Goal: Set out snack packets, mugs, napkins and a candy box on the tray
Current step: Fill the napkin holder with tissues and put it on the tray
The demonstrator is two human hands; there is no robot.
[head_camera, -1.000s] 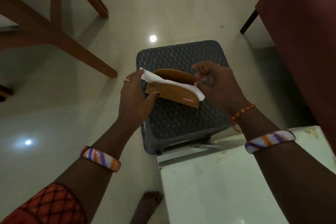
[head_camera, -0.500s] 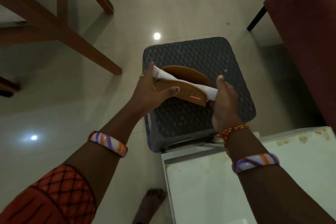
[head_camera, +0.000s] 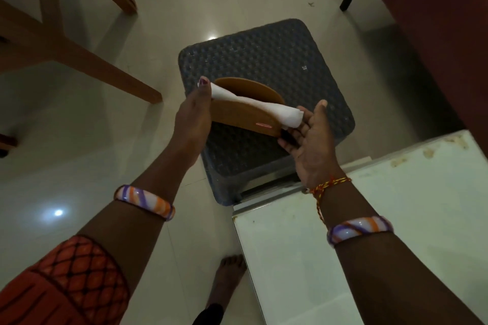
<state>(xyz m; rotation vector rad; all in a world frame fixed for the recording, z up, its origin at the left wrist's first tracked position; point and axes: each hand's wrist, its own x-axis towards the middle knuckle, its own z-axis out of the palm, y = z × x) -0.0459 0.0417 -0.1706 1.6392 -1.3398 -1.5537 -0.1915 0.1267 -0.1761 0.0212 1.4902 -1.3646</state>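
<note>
A brown wooden napkin holder (head_camera: 239, 116) with two half-round sides is held in the air above a dark woven stool (head_camera: 266, 66). White napkins (head_camera: 253, 104) lie in its slot and stick out at both ends. My left hand (head_camera: 192, 116) grips the holder's left end, with the thumb up against the napkins. My right hand (head_camera: 307, 137) cups the right end, palm up, fingers under the holder's base and the napkins' tip. No tray, mugs, snack packets or candy box are in view.
A white appliance top (head_camera: 369, 232) with stains lies at the lower right, just below the stool. Wooden table legs (head_camera: 79, 55) cross the upper left. A dark red chair (head_camera: 435, 21) fills the upper right. My bare foot (head_camera: 227, 277) stands on the glossy tiled floor.
My right hand has turned palm up and slid under the holder's right end. My left thumb has moved from the holder's front face up to the napkins' left end.
</note>
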